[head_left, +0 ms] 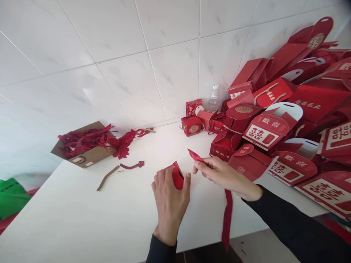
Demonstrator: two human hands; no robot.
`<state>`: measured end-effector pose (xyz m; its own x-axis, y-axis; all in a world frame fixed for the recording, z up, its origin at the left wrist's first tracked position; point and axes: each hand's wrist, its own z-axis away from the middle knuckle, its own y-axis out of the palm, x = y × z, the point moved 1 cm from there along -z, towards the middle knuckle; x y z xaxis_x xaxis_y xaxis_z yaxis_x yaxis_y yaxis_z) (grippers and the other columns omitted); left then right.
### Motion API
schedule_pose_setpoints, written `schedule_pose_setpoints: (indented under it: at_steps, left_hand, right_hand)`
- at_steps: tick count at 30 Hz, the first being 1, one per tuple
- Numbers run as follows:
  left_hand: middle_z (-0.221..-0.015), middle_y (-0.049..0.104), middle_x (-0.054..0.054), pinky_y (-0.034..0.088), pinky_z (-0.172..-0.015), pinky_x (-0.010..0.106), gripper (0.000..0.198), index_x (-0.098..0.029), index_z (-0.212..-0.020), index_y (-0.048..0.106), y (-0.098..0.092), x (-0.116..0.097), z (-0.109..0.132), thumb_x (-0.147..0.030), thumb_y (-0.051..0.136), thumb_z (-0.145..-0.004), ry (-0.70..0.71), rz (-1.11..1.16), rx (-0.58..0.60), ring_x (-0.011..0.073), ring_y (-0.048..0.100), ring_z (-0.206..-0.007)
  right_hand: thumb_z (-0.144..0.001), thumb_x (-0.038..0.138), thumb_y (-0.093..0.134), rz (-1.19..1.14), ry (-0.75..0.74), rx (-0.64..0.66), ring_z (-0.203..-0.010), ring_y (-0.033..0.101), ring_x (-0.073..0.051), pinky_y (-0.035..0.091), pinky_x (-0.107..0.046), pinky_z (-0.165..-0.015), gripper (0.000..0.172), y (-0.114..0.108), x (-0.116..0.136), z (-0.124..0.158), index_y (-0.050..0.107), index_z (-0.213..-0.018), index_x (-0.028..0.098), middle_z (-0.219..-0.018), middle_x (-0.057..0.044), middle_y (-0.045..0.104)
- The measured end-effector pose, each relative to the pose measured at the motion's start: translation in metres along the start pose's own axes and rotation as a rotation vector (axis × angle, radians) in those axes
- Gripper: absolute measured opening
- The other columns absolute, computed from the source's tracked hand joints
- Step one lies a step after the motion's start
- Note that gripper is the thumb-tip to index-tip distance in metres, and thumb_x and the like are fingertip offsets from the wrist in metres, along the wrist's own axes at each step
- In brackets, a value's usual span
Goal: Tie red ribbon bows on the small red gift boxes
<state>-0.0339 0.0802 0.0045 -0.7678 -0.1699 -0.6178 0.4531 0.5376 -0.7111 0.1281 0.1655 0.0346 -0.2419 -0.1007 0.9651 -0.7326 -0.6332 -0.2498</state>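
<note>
My left hand [170, 199] grips a small red paper box [177, 175] on the white table [82, 212], fingers curled round its sides. My right hand [219, 173] pinches a red ribbon [227, 215] just right of the box. The ribbon's tip pokes up past my fingers and its long tail hangs down over the table's front edge.
A cardboard box [87, 155] full of red ribbons sits at the back left, with loose ribbon pieces [133, 165] and a brown strip [106, 177] near it. Piles of red gift boxes [287, 120] fill the right side. A plastic water bottle [214, 98] stands by the tiled wall.
</note>
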Motion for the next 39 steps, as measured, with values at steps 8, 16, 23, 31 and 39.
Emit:
schedule_pose_setpoints:
  at_steps: [8,16,23,31,39]
  left_hand:
    - [-0.087,0.07,0.005,0.043,-0.08,0.046,0.012,-0.027,-0.083,0.068,-0.007,0.009,0.004,-0.033,0.057,-0.086,-0.053,0.121,0.103,0.0285,0.057,-0.085]
    - [-0.092,0.073,0.005,0.046,-0.086,0.049,0.02,-0.029,-0.102,0.07,-0.012,0.008,0.014,-0.037,0.058,-0.088,-0.115,0.224,0.159,0.029,0.063,-0.091]
    - [-0.099,0.07,0.007,0.052,-0.077,0.041,0.029,-0.03,-0.113,0.069,-0.014,0.014,0.019,-0.042,0.057,-0.09,-0.166,0.247,0.196,0.0276,0.062,-0.096]
    - [-0.094,0.072,0.006,0.045,-0.081,0.041,0.026,-0.03,-0.107,0.072,-0.016,0.013,0.014,-0.039,0.051,-0.093,-0.122,0.286,0.195,0.0263,0.059,-0.09]
    - [-0.08,0.068,0.006,0.044,-0.062,0.031,0.033,-0.023,-0.085,0.068,-0.015,0.007,0.005,-0.055,0.057,-0.089,-0.344,0.449,0.183,0.0215,0.057,-0.072]
  right_hand:
    - [-0.102,0.048,0.039,0.021,0.089,0.089,-0.054,0.034,-0.012,0.027,-0.025,-0.051,0.042,0.006,-0.004,-0.007,0.056,-0.076,0.02,-0.062,0.004,0.04]
    - [-0.092,0.033,0.047,0.062,0.218,0.153,-0.053,0.027,-0.011,0.016,-0.026,-0.049,0.029,0.009,-0.007,-0.003,0.052,-0.067,0.019,-0.058,0.005,0.031]
    - [-0.09,0.03,0.044,0.018,0.295,0.166,-0.052,0.025,-0.01,0.017,-0.026,-0.048,0.031,0.01,-0.009,-0.008,0.057,-0.067,0.017,-0.056,0.006,0.031]
    - [-0.09,0.031,0.044,-0.085,0.332,0.234,-0.049,0.018,-0.009,0.012,-0.027,-0.045,0.028,0.017,-0.003,-0.015,0.055,-0.068,0.017,-0.055,0.007,0.028]
    - [-0.095,0.038,0.045,-0.051,0.242,0.211,-0.051,0.034,-0.011,0.028,-0.025,-0.048,0.034,0.019,-0.003,-0.014,0.048,-0.067,0.02,-0.057,0.004,0.04]
